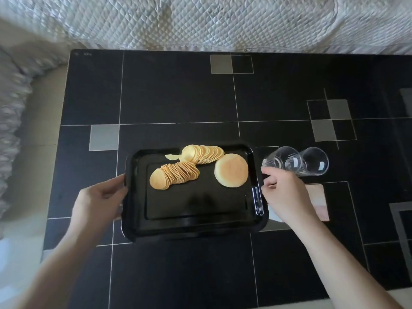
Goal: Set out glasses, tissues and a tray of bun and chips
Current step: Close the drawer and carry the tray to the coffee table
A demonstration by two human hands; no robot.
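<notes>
A black tray (196, 228) is held over the black table. It carries a round bun (231, 170) at its right and two rows of stacked chips (176, 172). My left hand (100, 197) grips the tray's left rim. My right hand (284, 192) grips its right rim. Two clear glasses (296, 161) stand close together on the table just right of the tray, beyond my right hand. A pink tissue pack (320, 201) lies on the table, partly hidden by my right hand.
The black table (178, 97) has thin white lines and grey squares. A quilted white cover (223, 21) runs along its far edge. More bedding (11, 130) lies to the left, with pale floor between.
</notes>
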